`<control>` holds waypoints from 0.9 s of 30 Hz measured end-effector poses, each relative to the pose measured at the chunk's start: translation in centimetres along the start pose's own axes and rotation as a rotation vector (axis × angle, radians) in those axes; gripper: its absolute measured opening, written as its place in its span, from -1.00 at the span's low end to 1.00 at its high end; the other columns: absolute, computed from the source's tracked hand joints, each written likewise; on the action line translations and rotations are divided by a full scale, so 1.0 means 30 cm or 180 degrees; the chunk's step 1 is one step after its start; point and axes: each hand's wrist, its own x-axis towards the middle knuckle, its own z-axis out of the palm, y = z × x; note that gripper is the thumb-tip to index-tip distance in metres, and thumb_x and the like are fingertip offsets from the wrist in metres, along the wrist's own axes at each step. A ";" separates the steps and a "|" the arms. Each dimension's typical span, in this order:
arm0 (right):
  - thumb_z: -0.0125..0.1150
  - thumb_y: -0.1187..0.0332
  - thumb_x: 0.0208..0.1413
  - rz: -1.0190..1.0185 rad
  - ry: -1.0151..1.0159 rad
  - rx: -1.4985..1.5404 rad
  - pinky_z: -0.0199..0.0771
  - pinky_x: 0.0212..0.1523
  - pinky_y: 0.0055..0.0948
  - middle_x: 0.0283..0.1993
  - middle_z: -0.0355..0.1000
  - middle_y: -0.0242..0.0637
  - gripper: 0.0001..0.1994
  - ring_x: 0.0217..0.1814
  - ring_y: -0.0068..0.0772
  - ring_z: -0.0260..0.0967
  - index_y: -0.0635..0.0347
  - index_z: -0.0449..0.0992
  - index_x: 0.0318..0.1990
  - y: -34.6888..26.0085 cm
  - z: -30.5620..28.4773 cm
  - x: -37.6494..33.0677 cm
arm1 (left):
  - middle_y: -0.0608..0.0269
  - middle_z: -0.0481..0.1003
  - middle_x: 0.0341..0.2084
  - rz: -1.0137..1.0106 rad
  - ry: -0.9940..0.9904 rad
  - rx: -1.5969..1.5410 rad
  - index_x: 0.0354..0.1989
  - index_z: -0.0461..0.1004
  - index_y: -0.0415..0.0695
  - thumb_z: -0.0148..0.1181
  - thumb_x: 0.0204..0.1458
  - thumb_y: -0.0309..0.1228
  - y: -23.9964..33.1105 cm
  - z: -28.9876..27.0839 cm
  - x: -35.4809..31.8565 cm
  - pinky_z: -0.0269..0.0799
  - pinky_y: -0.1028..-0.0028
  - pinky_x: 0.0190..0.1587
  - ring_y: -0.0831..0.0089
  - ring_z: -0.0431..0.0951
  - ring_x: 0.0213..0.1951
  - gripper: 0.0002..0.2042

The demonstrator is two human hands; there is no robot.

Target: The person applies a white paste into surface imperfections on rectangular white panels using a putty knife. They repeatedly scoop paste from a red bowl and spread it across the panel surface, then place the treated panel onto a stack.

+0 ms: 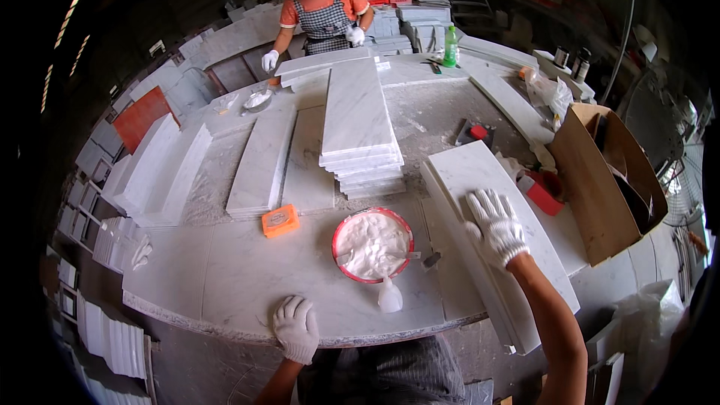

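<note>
My right hand (495,229), in a white knit glove, lies flat with fingers spread on the top slab of a stack of white marble slabs (465,169) that overhangs the table's front edge. My left hand (296,328), gloved too, rests at the front edge of the stone tabletop (240,277), fingers loosely bent and nothing visible in them. Between my hands stands a red-rimmed bowl (409,229) of white paste (371,240), a flat scraper (414,255) across it. A small translucent white container (390,297) touches its near side. An orange box (280,220) sits to its left.
A tall pile of marble slabs (360,105) rises mid-table. Across from me, a person in a checked apron (324,21) wears white gloves. A cardboard box (600,180) and red tape dispenser (544,191) stand right. Further off are a green bottle (451,47) and long slabs (262,161).
</note>
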 end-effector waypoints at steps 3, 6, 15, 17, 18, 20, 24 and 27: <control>0.07 0.02 0.21 -0.0246 -0.0119 -0.0013 -0.03 0.45 0.03 0.35 0.23 0.05 -0.39 0.43 0.12 0.10 0.25 0.32 0.28 -0.057 -0.082 -0.139 | 0.19 0.51 -0.09 -0.0043 0.0049 -0.0085 -0.17 0.54 -0.09 0.17 0.07 -0.38 0.001 -0.001 0.000 0.32 0.10 0.12 0.12 0.47 0.04 -0.82; 0.12 -0.01 0.16 -0.0199 -0.0392 0.0057 0.04 0.40 0.07 0.36 0.21 0.08 -0.36 0.41 0.17 0.11 0.29 0.33 0.26 -0.101 -0.187 -0.296 | 0.19 0.52 -0.10 -0.0011 0.0025 -0.0047 -0.18 0.56 -0.09 0.17 0.07 -0.37 0.004 -0.011 0.004 0.32 0.11 0.11 0.12 0.47 0.03 -0.82; 0.16 0.01 0.05 0.0705 0.0064 -0.0308 0.09 0.35 0.14 0.27 0.30 0.15 -0.34 0.34 0.28 0.18 0.32 0.37 0.22 -0.167 -0.224 -0.804 | 0.21 0.52 -0.10 -0.0015 0.0196 -0.0128 -0.18 0.56 -0.09 0.20 0.05 -0.38 -0.003 -0.011 -0.005 0.33 0.10 0.10 0.11 0.48 0.01 -0.82; 0.15 0.08 0.14 0.0883 0.0549 -0.0316 0.23 0.29 0.04 0.20 0.37 0.13 -0.43 0.28 0.22 0.28 0.30 0.40 0.20 -0.193 -0.209 -0.859 | 0.21 0.52 -0.12 0.0067 0.0195 -0.0211 -0.19 0.56 -0.08 0.21 0.04 -0.39 -0.005 -0.012 -0.001 0.35 0.11 0.08 0.11 0.49 0.00 -0.83; 0.16 0.16 0.19 0.0961 0.0833 -0.0161 0.29 0.28 -0.04 0.18 0.40 0.09 -0.50 0.26 0.16 0.32 0.30 0.41 0.20 -0.217 -0.200 -0.866 | 0.21 0.52 -0.12 0.0098 0.0203 -0.0243 -0.19 0.55 -0.08 0.22 0.03 -0.39 -0.005 -0.018 -0.004 0.35 0.11 0.08 0.11 0.49 -0.01 -0.83; 0.18 0.30 0.26 0.1253 0.1232 0.0254 0.32 0.31 -0.14 0.23 0.38 0.04 -0.56 0.29 0.04 0.32 0.32 0.39 0.23 -0.267 -0.185 -0.894 | 0.21 0.51 -0.14 0.0161 0.0141 -0.0518 -0.20 0.55 -0.08 0.22 0.03 -0.40 -0.009 -0.037 -0.035 0.37 0.12 0.08 0.12 0.49 -0.02 -0.83; 0.15 0.32 0.30 0.2103 0.1871 0.0625 0.26 0.35 -0.23 0.30 0.33 0.01 -0.55 0.30 -0.05 0.31 0.33 0.35 0.27 -0.130 0.204 -1.284 | 0.26 0.50 -0.16 0.0775 0.0070 -0.0864 -0.22 0.54 -0.07 0.23 -0.04 -0.43 0.047 -0.093 -0.141 0.40 0.13 0.10 0.17 0.49 -0.05 -0.82; 0.09 0.19 0.32 0.3221 0.1027 0.1098 0.26 0.34 -0.23 0.25 0.37 0.06 -0.55 0.28 -0.01 0.34 0.32 0.40 0.23 -0.323 0.124 -1.203 | 0.24 0.50 -0.15 0.0904 -0.0601 -0.1103 -0.20 0.55 -0.06 0.22 -0.04 -0.44 0.016 -0.209 -0.291 0.46 0.17 0.01 0.17 0.52 -0.09 -0.80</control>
